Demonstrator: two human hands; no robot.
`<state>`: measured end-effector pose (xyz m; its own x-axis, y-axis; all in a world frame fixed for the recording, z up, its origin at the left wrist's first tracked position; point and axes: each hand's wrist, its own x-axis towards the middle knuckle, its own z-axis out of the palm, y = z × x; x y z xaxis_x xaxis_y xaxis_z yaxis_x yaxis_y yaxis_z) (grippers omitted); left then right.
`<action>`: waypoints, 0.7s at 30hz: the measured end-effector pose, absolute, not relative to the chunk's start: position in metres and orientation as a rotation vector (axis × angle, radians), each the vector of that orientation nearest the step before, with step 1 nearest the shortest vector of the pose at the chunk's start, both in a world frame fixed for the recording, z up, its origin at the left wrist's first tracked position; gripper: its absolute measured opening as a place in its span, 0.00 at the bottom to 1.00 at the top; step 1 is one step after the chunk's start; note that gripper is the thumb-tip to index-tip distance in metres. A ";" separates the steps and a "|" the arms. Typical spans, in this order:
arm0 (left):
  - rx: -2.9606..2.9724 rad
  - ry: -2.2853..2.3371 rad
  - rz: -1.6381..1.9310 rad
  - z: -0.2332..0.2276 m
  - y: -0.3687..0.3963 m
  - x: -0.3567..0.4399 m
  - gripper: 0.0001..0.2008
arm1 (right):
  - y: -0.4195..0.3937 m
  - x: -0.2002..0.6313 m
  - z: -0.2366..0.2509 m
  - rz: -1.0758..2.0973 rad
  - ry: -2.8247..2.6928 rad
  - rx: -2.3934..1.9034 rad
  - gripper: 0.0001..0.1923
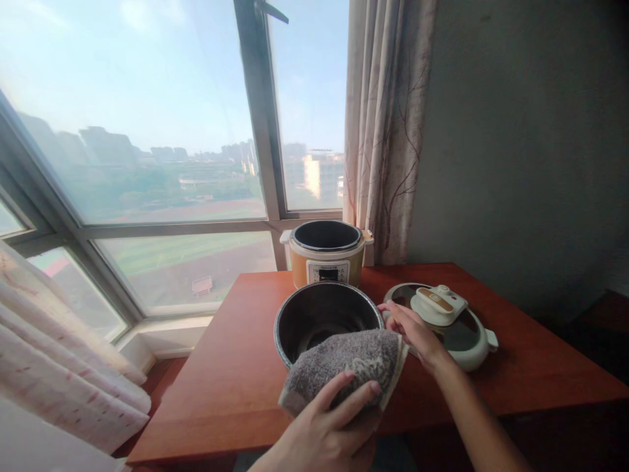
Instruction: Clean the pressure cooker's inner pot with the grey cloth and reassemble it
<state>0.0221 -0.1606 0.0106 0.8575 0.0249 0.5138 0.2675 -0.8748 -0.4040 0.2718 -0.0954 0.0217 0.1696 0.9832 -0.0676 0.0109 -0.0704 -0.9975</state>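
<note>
Pressing cloth [346,367] (grey), hands [324,429] flanking pot [314,314]

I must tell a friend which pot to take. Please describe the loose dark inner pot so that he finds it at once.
On the red-brown wooden table by the window, look before the orange electric cooker. The round dark metal inner pot stands there, a grey towel draped over its near rim. Unlike the cooker, it has no panel.
</note>
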 end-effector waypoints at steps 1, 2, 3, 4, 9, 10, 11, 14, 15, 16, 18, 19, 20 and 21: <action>-2.558 -0.219 -0.745 0.011 -0.161 0.023 0.07 | -0.100 0.273 0.025 1.113 -1.081 -1.378 0.32; -2.551 -0.232 -0.792 0.012 -0.161 0.024 0.08 | -0.106 0.274 0.027 1.095 -1.110 -1.399 0.32; -2.542 -0.255 -0.834 0.014 -0.162 0.025 0.09 | -0.112 0.274 0.029 1.063 -1.145 -1.414 0.31; -2.534 -0.281 -0.860 0.017 -0.162 0.025 0.10 | -0.118 0.273 0.030 1.022 -1.185 -1.427 0.29; -2.533 -0.431 -0.798 0.035 -0.163 0.009 0.18 | -0.137 0.265 0.029 0.807 -1.393 -1.504 0.19; -2.531 -0.453 -0.782 0.038 -0.163 0.005 0.19 | -0.139 0.263 0.030 0.749 -1.430 -1.530 0.17; -2.526 -0.465 -0.772 0.041 -0.163 0.001 0.19 | -0.140 0.261 0.032 0.686 -1.459 -1.556 0.16; -2.503 -0.472 -0.783 0.051 -0.161 -0.006 0.19 | -0.141 0.253 0.042 0.538 -1.495 -1.579 0.12; -2.499 -0.476 -0.796 0.054 -0.160 -0.007 0.19 | -0.141 0.250 0.047 0.509 -1.497 -1.567 0.12; -2.497 -0.485 -0.812 0.059 -0.159 -0.006 0.18 | -0.139 0.247 0.053 0.485 -1.500 -1.551 0.11; -2.488 -0.516 -0.853 0.068 -0.158 -0.004 0.18 | -0.132 0.242 0.063 0.444 -1.512 -1.528 0.10; -2.479 -0.532 -0.871 0.074 -0.157 -0.002 0.18 | -0.127 0.239 0.068 0.436 -1.529 -1.521 0.10; -2.465 -0.546 -0.886 0.079 -0.157 0.001 0.18 | -0.121 0.236 0.073 0.441 -1.552 -1.515 0.10; -2.447 -0.561 -0.900 0.083 -0.158 0.004 0.17 | -0.114 0.234 0.077 0.457 -1.585 -1.508 0.10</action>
